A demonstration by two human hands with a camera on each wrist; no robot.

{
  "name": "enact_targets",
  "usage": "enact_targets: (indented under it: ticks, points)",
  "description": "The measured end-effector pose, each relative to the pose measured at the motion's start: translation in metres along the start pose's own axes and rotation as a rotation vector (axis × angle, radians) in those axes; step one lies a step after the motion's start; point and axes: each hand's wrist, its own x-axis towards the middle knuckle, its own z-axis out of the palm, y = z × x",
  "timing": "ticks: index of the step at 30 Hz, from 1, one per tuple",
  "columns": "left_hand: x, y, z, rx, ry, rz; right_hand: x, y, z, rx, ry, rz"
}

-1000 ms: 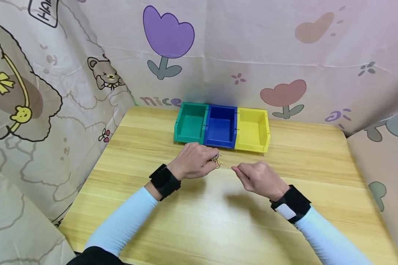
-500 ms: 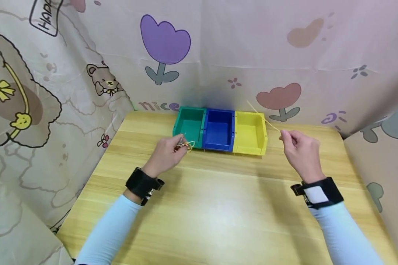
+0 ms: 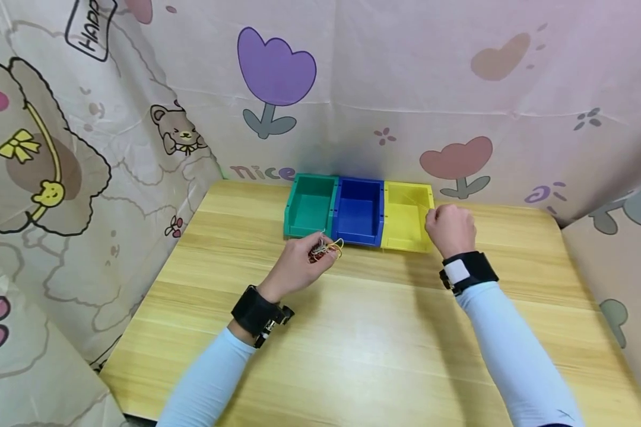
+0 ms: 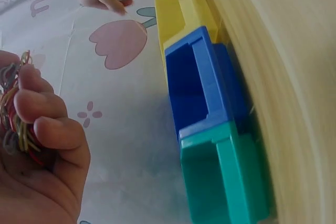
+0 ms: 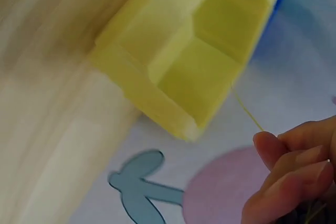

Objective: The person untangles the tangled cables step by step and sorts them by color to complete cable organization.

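Wooden table (image 3: 352,332), cartoon cloth behind. Yellow band (image 5: 247,109): pinched in right hand (image 3: 450,228), at the yellow bin's (image 3: 406,220) right rim, not yet dropped. Band bundle (image 3: 327,248): gripped in left hand (image 3: 299,264), before the green bin (image 3: 310,204). All three bins looked empty; sorting apparently barely begun.

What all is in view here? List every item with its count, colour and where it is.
green bin: one, green, left end of the row at the table's far edge
blue bin: one, blue, middle of the row
yellow bin: one, yellow, right end of the row
rubber bands: a bunch, mixed colours, held in the left hand
yellow rubber band: one, yellow, pinched in the right hand by the yellow bin
table: one, light wood
curtain: patterned, pink, behind and beside the table
left hand: grips the bunch
right hand: pinches the single band
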Motion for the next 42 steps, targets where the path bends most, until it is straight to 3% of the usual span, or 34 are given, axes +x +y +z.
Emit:
enact_targets:
  ticks: [9,16,21,27,34,38,42]
  points:
    - [0.001,0.004,0.016,-0.057,-0.008,-0.014,-0.002,-0.004,0.042,-0.098,-0.107,-0.004]
    - [0.001,0.005,0.024,-0.094,-0.023,0.009,-0.009,-0.002,0.057,-0.076,-0.131,-0.091]
    - [0.002,0.006,0.023,-0.096,-0.027,0.012,-0.009,-0.008,0.046,0.029,-0.101,-0.162]
    - [0.003,0.006,0.023,-0.100,-0.036,0.024,-0.007,-0.031,0.027,0.253,-0.130,-0.275]
    - [0.010,0.008,0.023,-0.073,-0.037,0.031,-0.018,-0.070,-0.002,0.506,-0.144,-0.512]
    - [0.013,0.011,0.022,-0.056,-0.046,0.040,-0.025,-0.086,-0.012,0.579,-0.184,-0.663]
    - [0.017,0.013,0.021,-0.047,-0.052,0.025,-0.032,-0.093,-0.019,0.603,-0.234,-0.726]
